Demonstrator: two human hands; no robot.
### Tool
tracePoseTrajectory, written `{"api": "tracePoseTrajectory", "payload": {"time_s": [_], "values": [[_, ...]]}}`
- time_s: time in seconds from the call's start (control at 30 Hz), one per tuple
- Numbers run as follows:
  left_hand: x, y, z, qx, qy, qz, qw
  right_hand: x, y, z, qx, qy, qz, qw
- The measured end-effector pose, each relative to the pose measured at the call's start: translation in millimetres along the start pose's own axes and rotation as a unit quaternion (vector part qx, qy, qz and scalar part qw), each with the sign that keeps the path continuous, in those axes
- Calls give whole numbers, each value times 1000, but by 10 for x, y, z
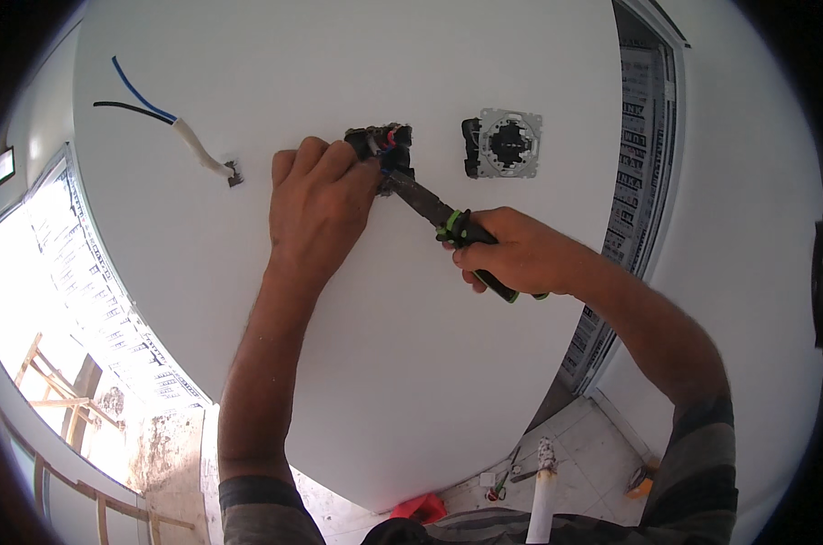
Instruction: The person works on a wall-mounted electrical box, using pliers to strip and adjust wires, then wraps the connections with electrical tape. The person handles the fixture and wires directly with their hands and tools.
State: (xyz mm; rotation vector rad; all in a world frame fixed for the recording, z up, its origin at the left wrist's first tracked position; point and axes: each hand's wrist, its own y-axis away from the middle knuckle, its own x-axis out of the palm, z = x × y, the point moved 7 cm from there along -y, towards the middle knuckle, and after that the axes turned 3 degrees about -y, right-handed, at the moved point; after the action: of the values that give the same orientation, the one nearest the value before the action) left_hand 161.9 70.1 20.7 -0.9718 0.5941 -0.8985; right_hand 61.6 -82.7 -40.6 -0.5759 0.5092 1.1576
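My right hand (525, 252) is wrapped round a pair of pliers (421, 202) with black and green handles. The long dark jaws reach up and left to a black wall box (395, 154) set in the white wall. Inside the box a red wire part (392, 137) and other dark wires show. My left hand (322, 202) is closed at the box's left side, its fingertips pressed in beside the jaw tips. What those fingertips pinch is hidden behind the knuckles.
A white cable (201, 148) with blue and black cores sticks out of the wall at left. To the right hangs a socket insert (510, 143) on a metal frame. A lit cigarette (542, 495) shows at the lower edge. Tools (496, 491) and a red item (419, 509) lie on the floor.
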Motion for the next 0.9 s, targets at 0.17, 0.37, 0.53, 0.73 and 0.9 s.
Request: {"api": "tracePoseTrajectory", "payload": {"time_s": [0.17,0.37,0.53,0.73,0.9], "values": [[5,9,-18,10,-1,1,1000,98,44,-61,30,-143,75,986],[-30,5,-40,33,-11,-4,999,78,22,-92,55,-251,230,939],[-24,-2,-11,22,3,-1,1000,87,-43,-115,43,-295,338,893],[7,6,-28,6,-8,-1,1000,25,38,-143,-3,-259,255,932],[-52,30,-45,-36,-24,-18,999,265,491,-800,-1,-257,288,922]]}}
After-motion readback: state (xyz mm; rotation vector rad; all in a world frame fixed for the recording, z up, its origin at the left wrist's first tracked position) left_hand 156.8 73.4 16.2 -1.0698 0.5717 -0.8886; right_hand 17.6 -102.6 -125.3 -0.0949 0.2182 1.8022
